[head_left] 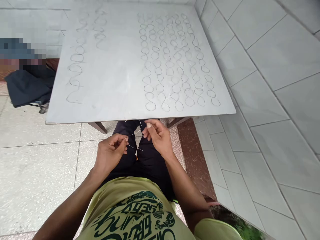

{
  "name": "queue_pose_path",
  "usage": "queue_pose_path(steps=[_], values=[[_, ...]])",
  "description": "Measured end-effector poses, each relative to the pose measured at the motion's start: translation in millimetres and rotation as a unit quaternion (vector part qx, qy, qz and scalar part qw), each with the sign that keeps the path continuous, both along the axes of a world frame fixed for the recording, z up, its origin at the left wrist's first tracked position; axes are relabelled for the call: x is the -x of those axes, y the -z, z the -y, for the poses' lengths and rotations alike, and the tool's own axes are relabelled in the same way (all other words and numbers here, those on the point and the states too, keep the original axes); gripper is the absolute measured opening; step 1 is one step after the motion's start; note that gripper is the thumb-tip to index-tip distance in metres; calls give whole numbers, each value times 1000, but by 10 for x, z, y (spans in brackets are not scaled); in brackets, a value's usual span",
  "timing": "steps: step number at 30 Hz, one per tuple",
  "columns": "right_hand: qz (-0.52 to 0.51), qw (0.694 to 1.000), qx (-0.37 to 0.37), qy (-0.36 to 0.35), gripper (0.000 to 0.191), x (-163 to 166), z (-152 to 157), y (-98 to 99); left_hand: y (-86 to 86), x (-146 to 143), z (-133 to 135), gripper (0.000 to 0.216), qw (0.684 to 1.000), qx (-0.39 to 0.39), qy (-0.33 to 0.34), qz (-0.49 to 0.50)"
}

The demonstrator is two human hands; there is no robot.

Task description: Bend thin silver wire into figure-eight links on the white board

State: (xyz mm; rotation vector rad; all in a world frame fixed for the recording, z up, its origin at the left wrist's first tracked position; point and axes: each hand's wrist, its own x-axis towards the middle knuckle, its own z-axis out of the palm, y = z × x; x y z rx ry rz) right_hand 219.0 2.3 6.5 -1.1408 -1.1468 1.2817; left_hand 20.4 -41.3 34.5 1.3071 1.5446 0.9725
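Observation:
Between the thumb and fingertips of my left hand [112, 150] is a thin, pale wire [134, 134], pinched in front of my lap. One part of it curves up beside the table edge, and a short end sticks out below toward the right. My right hand [160, 136] hovers just right of the curve, fingers bent and thumb apart, with nothing visible in it. On the white table [117, 83], thin wires bent into figure-eight loops [177, 101] lie in several columns at the right. Wavy wire pieces [75, 68] lie along the left side.
The table's front edge runs just beyond my hands, with table legs [98, 126] below it. A tiled wall [270, 100] rises close on the right. Dark cloth [28, 86] hangs over a seat at the left. A small orange-tipped item [136, 158] shows at my lap.

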Motion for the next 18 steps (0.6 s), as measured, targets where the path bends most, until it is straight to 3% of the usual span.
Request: queue_pose_path(steps=[3, 7, 13, 18], values=[[-31, 999, 28, -2, 32, -38, 66, 46, -199, -5, -148, 16, 999, -31, -25, 2], [-35, 996, 83, -9, 37, -56, 203, 371, -478, 92, -618, 18, 997, -55, -48, 20], [-19, 989, 144, -29, 49, 17, 394, 985, -663, 452, -1877, 16, 989, -119, -83, -16], [-9, 989, 146, -14, 53, 65, 454, 1156, -646, 749, -2819, 8, 979, -73, -129, -141]])
